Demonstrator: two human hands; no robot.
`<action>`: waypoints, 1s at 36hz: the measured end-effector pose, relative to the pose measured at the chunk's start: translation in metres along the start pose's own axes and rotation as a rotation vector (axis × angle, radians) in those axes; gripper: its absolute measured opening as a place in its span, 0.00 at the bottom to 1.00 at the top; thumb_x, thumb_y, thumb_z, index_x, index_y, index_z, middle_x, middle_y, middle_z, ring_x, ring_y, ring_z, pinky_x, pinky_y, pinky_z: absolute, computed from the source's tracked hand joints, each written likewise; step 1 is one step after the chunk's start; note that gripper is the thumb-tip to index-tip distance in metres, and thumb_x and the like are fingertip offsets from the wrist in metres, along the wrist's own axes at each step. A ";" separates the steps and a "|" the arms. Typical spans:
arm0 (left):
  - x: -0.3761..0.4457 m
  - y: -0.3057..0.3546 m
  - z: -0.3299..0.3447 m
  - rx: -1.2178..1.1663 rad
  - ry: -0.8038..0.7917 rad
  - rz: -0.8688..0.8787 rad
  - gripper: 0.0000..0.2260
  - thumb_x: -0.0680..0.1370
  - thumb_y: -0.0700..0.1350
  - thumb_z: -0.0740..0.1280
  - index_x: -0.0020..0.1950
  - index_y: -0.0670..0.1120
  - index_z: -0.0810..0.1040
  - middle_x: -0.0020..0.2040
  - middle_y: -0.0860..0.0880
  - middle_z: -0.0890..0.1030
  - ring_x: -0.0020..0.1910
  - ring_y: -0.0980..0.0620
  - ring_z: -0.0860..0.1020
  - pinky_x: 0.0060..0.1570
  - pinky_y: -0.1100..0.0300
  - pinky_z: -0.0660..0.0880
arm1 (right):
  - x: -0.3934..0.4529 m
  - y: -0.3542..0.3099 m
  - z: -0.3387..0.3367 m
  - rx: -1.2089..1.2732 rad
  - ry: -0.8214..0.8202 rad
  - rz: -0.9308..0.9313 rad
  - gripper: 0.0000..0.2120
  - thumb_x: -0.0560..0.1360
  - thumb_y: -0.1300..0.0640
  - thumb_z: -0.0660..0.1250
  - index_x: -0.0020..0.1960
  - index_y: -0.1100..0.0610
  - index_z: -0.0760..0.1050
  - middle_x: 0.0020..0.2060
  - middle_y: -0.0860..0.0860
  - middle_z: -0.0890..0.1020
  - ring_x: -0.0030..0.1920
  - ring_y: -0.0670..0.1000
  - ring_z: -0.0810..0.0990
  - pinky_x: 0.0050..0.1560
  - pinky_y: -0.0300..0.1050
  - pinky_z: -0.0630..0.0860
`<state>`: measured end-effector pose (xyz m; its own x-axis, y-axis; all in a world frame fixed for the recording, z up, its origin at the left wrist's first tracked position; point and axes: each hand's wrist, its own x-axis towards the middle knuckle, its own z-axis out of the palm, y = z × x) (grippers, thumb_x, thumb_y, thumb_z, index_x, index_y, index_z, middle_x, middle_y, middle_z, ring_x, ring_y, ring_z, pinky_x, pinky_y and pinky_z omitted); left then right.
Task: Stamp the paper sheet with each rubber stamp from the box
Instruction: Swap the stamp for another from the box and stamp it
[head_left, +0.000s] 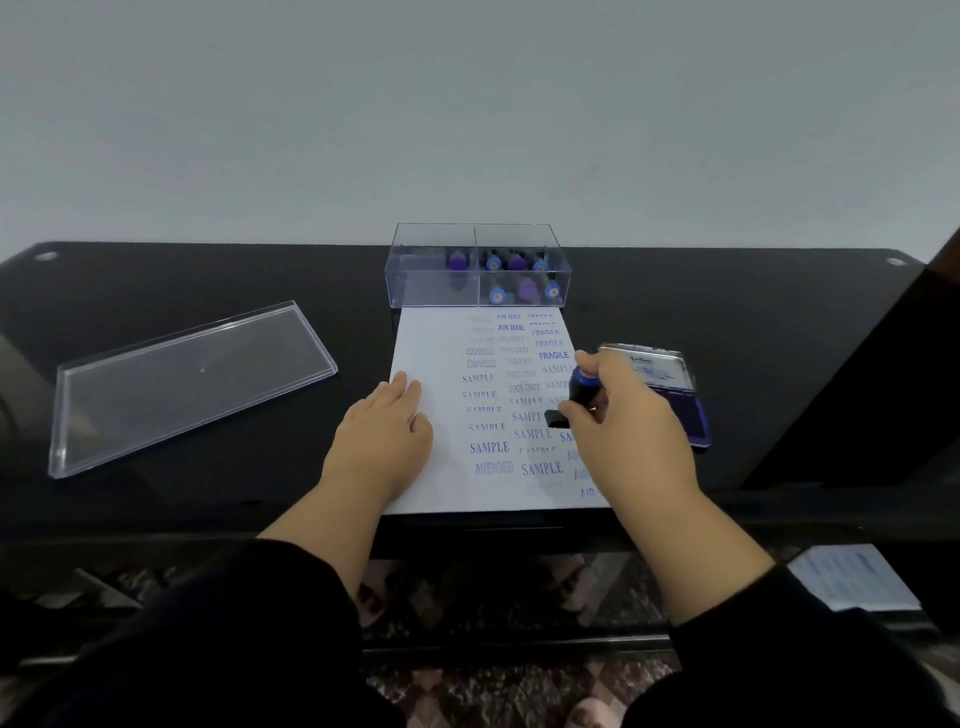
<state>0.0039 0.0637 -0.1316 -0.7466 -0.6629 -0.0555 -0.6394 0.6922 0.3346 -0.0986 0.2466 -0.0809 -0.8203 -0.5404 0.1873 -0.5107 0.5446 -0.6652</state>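
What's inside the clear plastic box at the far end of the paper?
The clear plastic box holds rubber stamps with blue and purple handles, standing in its divided compartments. Their rubber faces point down, so the wording cannot be read.

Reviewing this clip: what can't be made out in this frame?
- Head view: the stamp face and wording, turned down and held by the right hand.
- Right-column prints on the paper sheet, covered by that hand.
- Labels of stamps in the box: too small, blurred.
- Ink pad near end, partly behind the hand.
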 end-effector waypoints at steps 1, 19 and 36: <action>0.000 0.000 0.000 -0.003 -0.002 -0.001 0.23 0.83 0.46 0.47 0.78 0.49 0.52 0.78 0.52 0.49 0.77 0.53 0.48 0.74 0.57 0.46 | -0.002 -0.003 0.002 -0.013 -0.015 -0.014 0.17 0.77 0.57 0.65 0.65 0.48 0.69 0.51 0.42 0.78 0.50 0.49 0.77 0.44 0.44 0.73; 0.001 -0.001 0.001 0.024 0.015 0.034 0.23 0.82 0.44 0.47 0.78 0.46 0.53 0.78 0.50 0.50 0.77 0.51 0.50 0.74 0.55 0.49 | -0.033 -0.021 0.023 -0.092 -0.244 -0.106 0.11 0.76 0.53 0.66 0.56 0.47 0.68 0.58 0.40 0.77 0.46 0.47 0.76 0.44 0.40 0.68; 0.001 -0.002 0.001 0.023 0.006 0.030 0.23 0.82 0.45 0.47 0.78 0.47 0.52 0.79 0.49 0.50 0.77 0.50 0.49 0.74 0.55 0.48 | -0.043 -0.023 0.037 -0.162 -0.231 -0.092 0.10 0.78 0.52 0.63 0.58 0.47 0.68 0.63 0.37 0.74 0.57 0.45 0.77 0.50 0.40 0.71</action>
<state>0.0043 0.0621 -0.1329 -0.7644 -0.6435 -0.0403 -0.6211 0.7181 0.3141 -0.0424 0.2334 -0.1003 -0.6980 -0.7136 0.0593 -0.6295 0.5721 -0.5257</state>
